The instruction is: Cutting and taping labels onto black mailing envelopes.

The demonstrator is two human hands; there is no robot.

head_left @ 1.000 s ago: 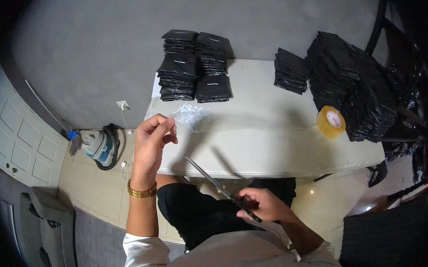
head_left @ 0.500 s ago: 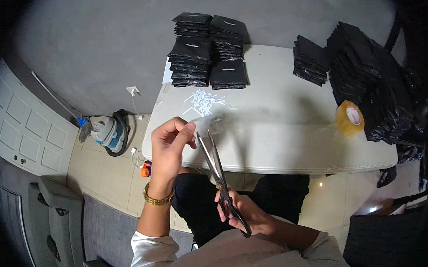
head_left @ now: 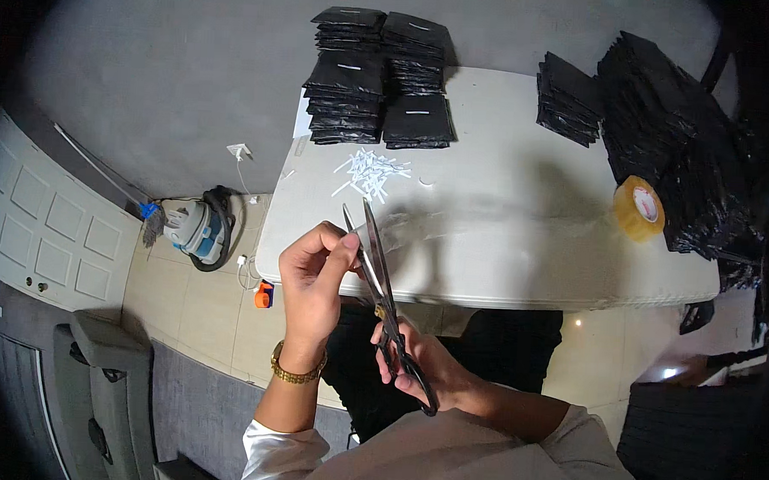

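My right hand (head_left: 430, 366) grips the black handles of a long pair of scissors (head_left: 383, 304), blades pointing up and away from me and slightly parted. My left hand (head_left: 317, 276), with a gold band at its wrist, pinches the end of a clear tape strip (head_left: 454, 216) between thumb and forefinger. That strip is faint and stretches right toward a yellowish tape roll (head_left: 624, 214) on the table. The blades lie close beside my left fingertips, across the strip's end; whether they touch it I cannot tell. Beyond the tips lies a heap of small white paper slips (head_left: 370, 172).
Folded black plastic packs (head_left: 349, 75), several with a white slip on top, stand stacked at the table's (head_left: 492, 142) far left. More black plastic piles (head_left: 656, 123) fill the right end. On the floor at left are a vacuum cleaner (head_left: 200, 232) and an orange object (head_left: 264, 296).
The scissors have moved up and left, bringing the blades beside my left fingertips. My left hand has shifted slightly right and down, still pinching the tape. The whole view has shifted a little.
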